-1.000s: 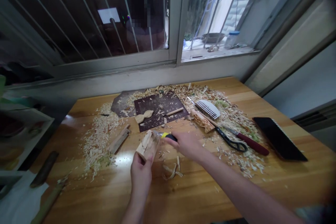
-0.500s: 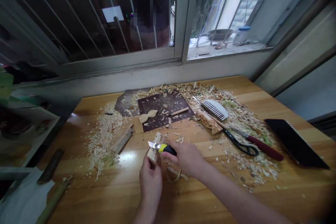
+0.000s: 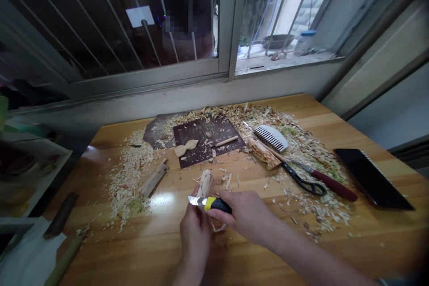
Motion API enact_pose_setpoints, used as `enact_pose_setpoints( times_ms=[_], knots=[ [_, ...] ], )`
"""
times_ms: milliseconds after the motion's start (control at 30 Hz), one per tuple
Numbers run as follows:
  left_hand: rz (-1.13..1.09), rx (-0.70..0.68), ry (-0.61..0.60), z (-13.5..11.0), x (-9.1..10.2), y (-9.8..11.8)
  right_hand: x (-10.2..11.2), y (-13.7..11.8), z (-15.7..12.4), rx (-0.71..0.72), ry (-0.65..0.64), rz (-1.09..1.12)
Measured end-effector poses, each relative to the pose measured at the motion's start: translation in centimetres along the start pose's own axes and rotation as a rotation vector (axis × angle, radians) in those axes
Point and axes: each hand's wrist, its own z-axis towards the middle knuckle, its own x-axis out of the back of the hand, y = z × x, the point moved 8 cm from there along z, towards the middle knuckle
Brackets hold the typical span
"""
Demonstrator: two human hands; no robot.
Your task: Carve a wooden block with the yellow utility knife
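Observation:
My left hand is closed around the near end of a pale, partly whittled wood block, whose far end points toward the window. A yellow and black utility knife is gripped in my right hand. Its silver blade lies across the block just above my left fingers, pointing left. Curled shavings lie on the table beside the block. Beyond it, a carved, narrow-waisted wood piece rests on the edge of a dark mat.
Wood shavings are heaped along the left, back and right of the table. A slim wood-handled tool lies on the mat. At right are a carved wood piece, a white comb-like tool, a red-handled knife and a black slab.
My right hand and the knife have moved down toward me along the block, to its near end. The block's far end now shows more. The view has shifted slightly.

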Motion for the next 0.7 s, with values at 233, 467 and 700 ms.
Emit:
enact_pose_setpoints(
  times_ms=[233,467,700],
  knots=[
    [0.051,-0.035,0.013,0.3,-0.2,0.2,0.2,2.0,1.5,-0.055,0.065,-0.110],
    [0.101,-0.080,-0.018,-0.2,-0.5,-0.2,1.0,7.7,2.8,-0.267,0.076,-0.200],
    [0.185,-0.067,-0.064,-0.1,-0.7,0.1,0.7,1.3,0.3,-0.013,0.007,-0.044]
  ],
)
